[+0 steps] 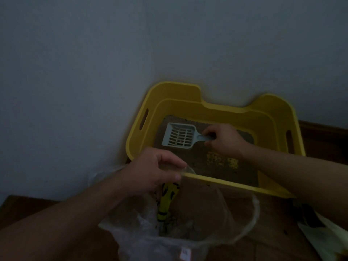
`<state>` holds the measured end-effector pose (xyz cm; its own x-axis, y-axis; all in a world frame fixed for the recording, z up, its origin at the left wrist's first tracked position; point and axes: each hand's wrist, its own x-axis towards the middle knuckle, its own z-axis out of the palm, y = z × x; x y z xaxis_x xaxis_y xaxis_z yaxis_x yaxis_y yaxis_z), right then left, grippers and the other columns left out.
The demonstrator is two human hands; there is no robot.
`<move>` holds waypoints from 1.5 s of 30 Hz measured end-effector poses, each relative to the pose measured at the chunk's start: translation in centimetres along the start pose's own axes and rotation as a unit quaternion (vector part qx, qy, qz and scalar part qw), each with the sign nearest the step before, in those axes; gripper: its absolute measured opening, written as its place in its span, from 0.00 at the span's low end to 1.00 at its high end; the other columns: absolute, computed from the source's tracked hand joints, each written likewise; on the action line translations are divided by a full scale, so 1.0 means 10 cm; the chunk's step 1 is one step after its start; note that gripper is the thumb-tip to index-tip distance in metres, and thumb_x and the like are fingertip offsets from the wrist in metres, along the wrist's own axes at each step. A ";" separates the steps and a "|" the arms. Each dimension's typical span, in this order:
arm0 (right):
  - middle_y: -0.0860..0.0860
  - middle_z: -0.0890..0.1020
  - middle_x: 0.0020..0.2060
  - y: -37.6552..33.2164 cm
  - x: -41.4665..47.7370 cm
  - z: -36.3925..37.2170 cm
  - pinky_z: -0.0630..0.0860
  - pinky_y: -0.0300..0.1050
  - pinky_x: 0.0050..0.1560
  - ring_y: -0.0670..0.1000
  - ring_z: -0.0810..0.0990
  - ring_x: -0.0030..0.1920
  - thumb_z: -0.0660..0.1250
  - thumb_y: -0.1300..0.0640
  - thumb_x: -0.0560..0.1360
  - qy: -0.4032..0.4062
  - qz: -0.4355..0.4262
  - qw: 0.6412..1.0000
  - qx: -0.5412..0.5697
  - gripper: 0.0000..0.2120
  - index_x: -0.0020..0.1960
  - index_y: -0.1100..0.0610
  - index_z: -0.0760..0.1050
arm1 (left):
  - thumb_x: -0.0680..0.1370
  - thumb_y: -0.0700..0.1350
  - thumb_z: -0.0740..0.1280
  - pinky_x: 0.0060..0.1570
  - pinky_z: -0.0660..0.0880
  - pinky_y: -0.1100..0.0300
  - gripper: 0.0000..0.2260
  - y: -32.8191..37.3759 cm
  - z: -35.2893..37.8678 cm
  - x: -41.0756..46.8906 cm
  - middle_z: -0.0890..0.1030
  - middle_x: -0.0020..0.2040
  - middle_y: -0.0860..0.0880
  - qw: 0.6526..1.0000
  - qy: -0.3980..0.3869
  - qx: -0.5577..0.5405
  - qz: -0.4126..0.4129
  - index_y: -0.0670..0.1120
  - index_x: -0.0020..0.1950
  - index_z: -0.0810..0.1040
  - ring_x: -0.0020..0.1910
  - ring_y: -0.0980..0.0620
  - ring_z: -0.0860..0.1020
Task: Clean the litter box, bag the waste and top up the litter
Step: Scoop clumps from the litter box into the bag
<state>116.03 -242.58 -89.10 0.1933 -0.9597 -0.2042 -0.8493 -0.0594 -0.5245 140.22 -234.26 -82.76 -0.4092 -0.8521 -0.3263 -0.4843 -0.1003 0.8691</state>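
No readable text anywhere. Small white label (185, 252) on the clear bag (188, 240) at the bottom edge, dark marks on it too blurred and dim to make out. Black-on-yellow pattern on the item (166, 201) inside the bag, not legible as lettering.

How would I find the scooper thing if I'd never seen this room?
Look in the wall corner for the big yellow litter box. Inside, over the grey litter, the right hand grips a short handle. That pale blue litter scoop is the only slotted, see-through-grid thing there.
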 end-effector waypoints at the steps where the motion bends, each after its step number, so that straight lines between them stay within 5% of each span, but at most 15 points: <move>1: 0.51 0.83 0.53 0.00 -0.02 -0.03 0.76 0.44 0.48 0.49 0.79 0.47 0.72 0.60 0.74 0.003 -0.001 1.000 -0.002 0.13 0.58 0.54 0.81 | 0.71 0.36 0.76 0.50 0.78 0.67 0.15 0.00 0.00 0.00 0.86 0.50 0.53 1.000 0.000 -0.004 -0.003 0.56 0.48 0.84 0.50 0.59 0.83; 12: 0.50 0.81 0.51 -0.09 -0.33 -0.40 0.79 0.50 0.55 0.50 0.79 0.50 0.72 0.62 0.74 0.026 -0.008 1.000 0.005 0.12 0.57 0.55 0.82 | 0.71 0.38 0.77 0.54 0.79 0.55 0.19 0.01 -0.03 -0.09 0.86 0.49 0.56 1.000 -0.007 0.010 0.004 0.65 0.44 0.85 0.50 0.57 0.83; 19: 0.47 0.81 0.47 -0.21 -0.64 -0.71 0.74 0.41 0.47 0.46 0.79 0.46 0.75 0.60 0.73 0.050 -0.027 0.998 0.019 0.12 0.56 0.54 0.83 | 0.71 0.38 0.77 0.48 0.80 0.59 0.20 0.02 -0.05 -0.26 0.86 0.47 0.57 0.999 0.011 0.041 0.003 0.66 0.43 0.84 0.48 0.58 0.83; 23: 0.44 0.81 0.43 -0.33 -0.90 -0.89 0.74 0.39 0.46 0.44 0.80 0.45 0.76 0.59 0.71 0.047 -0.037 0.998 0.034 0.11 0.53 0.50 0.83 | 0.73 0.38 0.75 0.53 0.81 0.47 0.21 -0.01 -0.06 -0.31 0.86 0.49 0.52 0.998 0.019 0.067 0.001 0.69 0.44 0.83 0.50 0.48 0.83; 26: 0.40 0.81 0.41 -0.43 -1.14 -1.01 0.73 0.36 0.42 0.40 0.80 0.43 0.77 0.58 0.70 0.045 -0.052 0.997 0.043 0.12 0.48 0.44 0.81 | 0.76 0.35 0.71 0.53 0.79 0.54 0.24 -0.08 -0.07 -0.30 0.86 0.48 0.58 0.998 0.016 0.068 -0.007 0.69 0.43 0.83 0.50 0.57 0.83; 29: 0.41 0.83 0.42 -0.51 -1.38 -1.07 0.75 0.35 0.43 0.39 0.80 0.43 0.78 0.59 0.69 0.029 -0.068 0.995 0.059 0.13 0.46 0.43 0.80 | 0.77 0.32 0.68 0.57 0.78 0.58 0.23 -0.11 -0.06 -0.30 0.86 0.48 0.59 0.999 0.011 0.022 -0.024 0.62 0.44 0.86 0.52 0.60 0.82; 35: 0.40 0.83 0.43 -0.54 -1.72 -0.97 0.81 0.45 0.49 0.39 0.81 0.44 0.78 0.58 0.68 -0.045 -0.106 0.992 0.048 0.15 0.46 0.40 0.80 | 0.78 0.30 0.64 0.44 0.80 0.64 0.14 -0.03 -0.05 -0.34 0.85 0.40 0.56 0.999 0.027 0.005 -0.020 0.47 0.49 0.83 0.41 0.62 0.83; 40: 0.39 0.82 0.45 -0.55 -1.81 -0.80 0.80 0.42 0.51 0.39 0.80 0.47 0.76 0.56 0.71 -0.152 -0.116 0.981 0.019 0.13 0.49 0.39 0.80 | 0.79 0.31 0.64 0.53 0.78 0.63 0.14 -0.02 -0.12 -0.39 0.86 0.52 0.47 0.998 0.047 0.026 -0.012 0.49 0.52 0.84 0.49 0.57 0.83; 42: 0.38 0.81 0.46 -0.56 -1.82 -0.71 0.80 0.41 0.52 0.39 0.80 0.48 0.74 0.56 0.73 -0.182 -0.115 0.976 -0.002 0.11 0.53 0.43 0.82 | 0.79 0.31 0.64 0.50 0.76 0.69 0.13 0.00 -0.12 -0.43 0.85 0.52 0.49 0.999 0.046 0.011 -0.013 0.47 0.53 0.83 0.48 0.60 0.82; 45: 0.39 0.83 0.48 -0.58 -1.78 -0.57 0.79 0.40 0.53 0.40 0.80 0.49 0.70 0.55 0.77 -0.199 -0.127 0.971 -0.023 0.10 0.57 0.46 0.83 | 0.78 0.31 0.65 0.53 0.78 0.64 0.15 -0.02 -0.13 -0.50 0.87 0.49 0.51 0.999 0.045 -0.013 -0.008 0.49 0.50 0.85 0.50 0.57 0.83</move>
<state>114.68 -226.73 -77.74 0.5659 -0.7305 -0.3823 -0.7693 -0.3010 -0.5636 143.33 -230.61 -80.82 -0.3300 -0.8931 -0.3056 -0.4693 -0.1256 0.8740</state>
